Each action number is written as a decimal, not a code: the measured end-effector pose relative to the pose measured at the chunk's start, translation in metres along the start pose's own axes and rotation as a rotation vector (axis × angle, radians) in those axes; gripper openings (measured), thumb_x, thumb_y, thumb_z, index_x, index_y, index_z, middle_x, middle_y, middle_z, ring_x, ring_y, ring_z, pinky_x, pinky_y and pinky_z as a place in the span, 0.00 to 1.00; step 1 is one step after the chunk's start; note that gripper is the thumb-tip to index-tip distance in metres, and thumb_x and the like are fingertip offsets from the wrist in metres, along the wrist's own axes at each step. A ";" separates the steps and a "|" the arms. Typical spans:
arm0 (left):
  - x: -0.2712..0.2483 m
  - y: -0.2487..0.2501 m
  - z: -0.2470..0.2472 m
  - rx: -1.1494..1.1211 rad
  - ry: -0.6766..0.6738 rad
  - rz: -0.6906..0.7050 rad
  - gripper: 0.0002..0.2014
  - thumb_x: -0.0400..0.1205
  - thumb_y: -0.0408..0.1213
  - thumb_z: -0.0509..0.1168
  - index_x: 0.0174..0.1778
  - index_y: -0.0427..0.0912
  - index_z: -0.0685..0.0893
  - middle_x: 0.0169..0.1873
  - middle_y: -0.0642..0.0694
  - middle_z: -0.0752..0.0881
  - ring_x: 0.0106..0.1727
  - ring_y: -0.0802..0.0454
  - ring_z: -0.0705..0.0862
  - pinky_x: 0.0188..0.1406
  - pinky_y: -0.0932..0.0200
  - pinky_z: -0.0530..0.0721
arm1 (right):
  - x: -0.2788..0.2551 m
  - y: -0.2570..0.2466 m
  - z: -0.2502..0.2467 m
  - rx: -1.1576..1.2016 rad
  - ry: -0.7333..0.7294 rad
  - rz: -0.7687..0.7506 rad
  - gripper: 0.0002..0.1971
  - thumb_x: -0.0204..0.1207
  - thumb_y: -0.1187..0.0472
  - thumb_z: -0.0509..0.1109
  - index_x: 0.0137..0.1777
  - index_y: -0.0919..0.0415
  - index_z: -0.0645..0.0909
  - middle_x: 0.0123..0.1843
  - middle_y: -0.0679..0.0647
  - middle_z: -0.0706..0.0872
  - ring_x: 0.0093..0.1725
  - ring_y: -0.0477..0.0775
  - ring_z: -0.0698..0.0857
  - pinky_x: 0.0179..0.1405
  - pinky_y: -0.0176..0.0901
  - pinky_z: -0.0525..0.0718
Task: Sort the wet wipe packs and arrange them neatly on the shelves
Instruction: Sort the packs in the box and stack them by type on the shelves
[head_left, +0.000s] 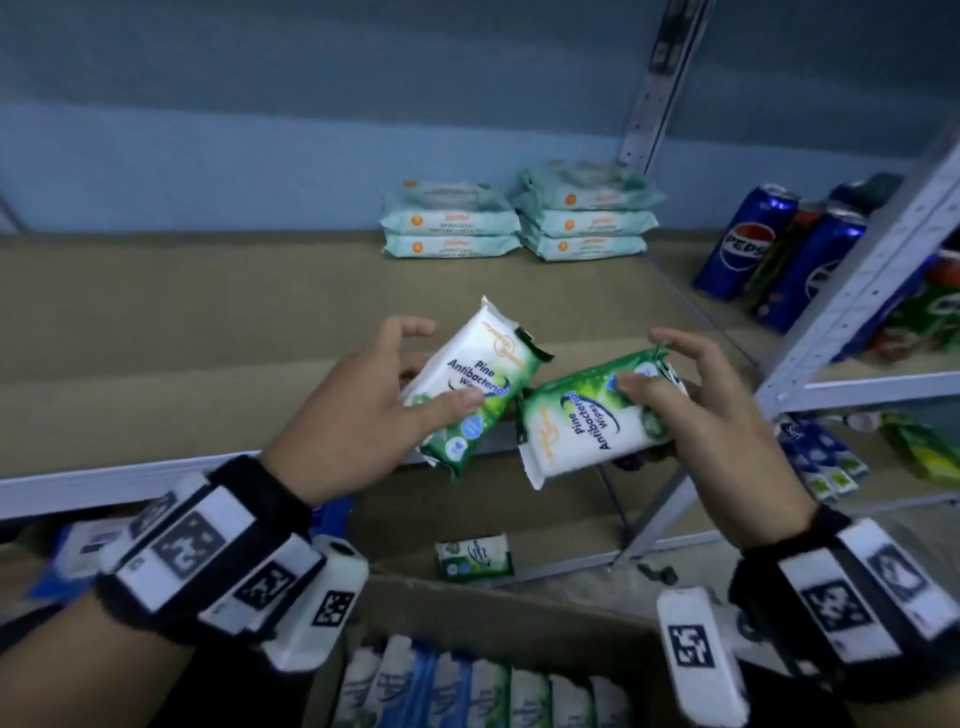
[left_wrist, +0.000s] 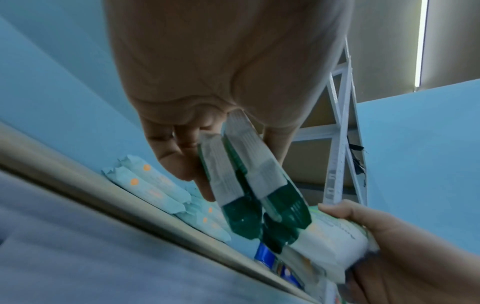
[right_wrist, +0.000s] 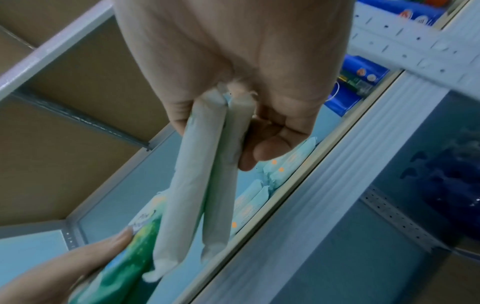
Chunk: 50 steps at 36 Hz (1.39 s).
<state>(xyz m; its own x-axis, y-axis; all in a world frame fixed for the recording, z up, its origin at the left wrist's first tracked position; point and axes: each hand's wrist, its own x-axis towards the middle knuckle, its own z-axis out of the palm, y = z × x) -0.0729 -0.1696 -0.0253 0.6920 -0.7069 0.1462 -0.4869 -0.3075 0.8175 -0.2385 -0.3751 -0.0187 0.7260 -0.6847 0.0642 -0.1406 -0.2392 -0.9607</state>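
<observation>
At centre frame, above the shelf, green packs are pinched in the left hand and the right hand; soft, light, slick film is judged best gripped across the flat faces.

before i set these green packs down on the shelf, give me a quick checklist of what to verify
1. Left hand grip on its green-and-white pine wipe packs: ok, thumb on top and fingers beneath; the left wrist view shows two packs.
2. Right hand grip on its matching green packs: ok, two packs pinched.
3. Bare space on the brown shelf board: ok, left of the pale blue wipe pack stacks.
4. Those stacks tidy: ok, two side by side.
5. Printed faces matching: not ok, the two fronts point different ways.
6. More to shelve: ok, the open cardboard box holds packs.
</observation>
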 end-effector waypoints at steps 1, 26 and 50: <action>0.004 -0.001 -0.003 -0.012 0.015 -0.015 0.35 0.70 0.62 0.70 0.70 0.55 0.68 0.51 0.61 0.90 0.46 0.68 0.88 0.50 0.62 0.85 | 0.005 0.000 0.004 0.017 0.020 0.005 0.17 0.75 0.50 0.76 0.62 0.40 0.77 0.43 0.52 0.92 0.41 0.56 0.90 0.39 0.58 0.88; 0.041 -0.046 -0.043 0.398 0.219 -0.368 0.17 0.78 0.62 0.65 0.43 0.50 0.84 0.44 0.52 0.88 0.50 0.49 0.84 0.46 0.54 0.79 | 0.064 0.023 0.025 -0.712 0.084 -0.146 0.24 0.77 0.34 0.62 0.61 0.51 0.82 0.58 0.51 0.84 0.57 0.56 0.81 0.54 0.50 0.78; 0.045 -0.037 -0.026 0.191 0.137 -0.326 0.11 0.76 0.53 0.70 0.43 0.50 0.88 0.36 0.57 0.88 0.43 0.57 0.86 0.44 0.56 0.84 | 0.048 0.016 0.050 -0.548 0.028 -0.209 0.11 0.74 0.43 0.73 0.50 0.48 0.83 0.38 0.35 0.84 0.39 0.24 0.80 0.33 0.19 0.72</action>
<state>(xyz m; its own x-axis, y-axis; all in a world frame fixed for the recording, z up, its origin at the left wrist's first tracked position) -0.0092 -0.1735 -0.0343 0.8848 -0.4654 -0.0203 -0.3115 -0.6235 0.7171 -0.1721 -0.3772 -0.0450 0.7585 -0.6011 0.2517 -0.3292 -0.6868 -0.6480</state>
